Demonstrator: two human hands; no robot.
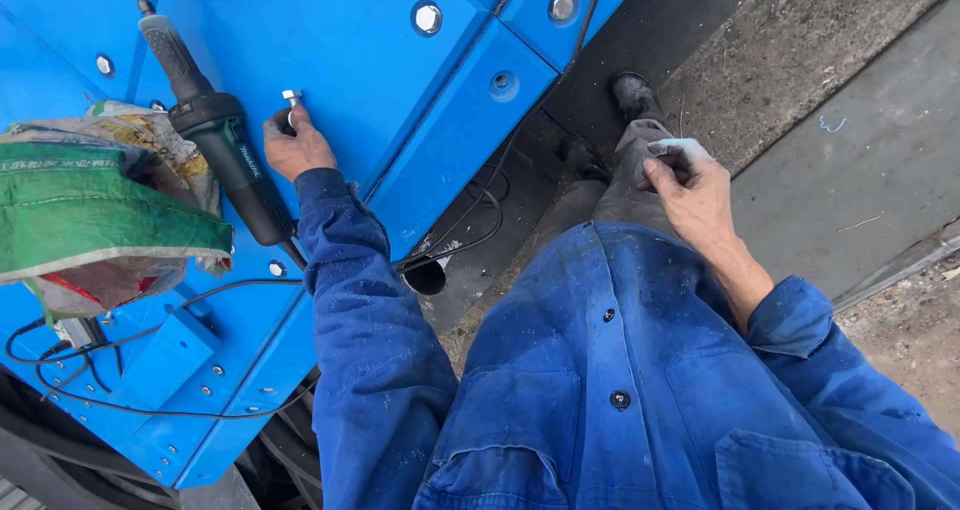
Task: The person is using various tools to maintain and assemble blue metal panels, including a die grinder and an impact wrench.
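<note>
My left hand (296, 148) pinched one silver bolt (291, 100) standing on the blue steel panel (340, 60). Right hand (690, 192) lay curled on my thigh, seemingly empty. One black power tool (215, 130), one green sack (90, 215), four seated bolts counted.

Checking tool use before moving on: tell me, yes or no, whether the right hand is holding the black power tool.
No: the right hand rests on the person's knee, while the black power tool lies on the blue panel beside the left hand.

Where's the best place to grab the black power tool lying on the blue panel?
Probably the thick ribbed black body of the power tool, just below its narrow neck. It lies slanted on the blue panel, nose toward the top left, so come from above and wrap across it. The left hand is right beside it, on a bolt.
</note>
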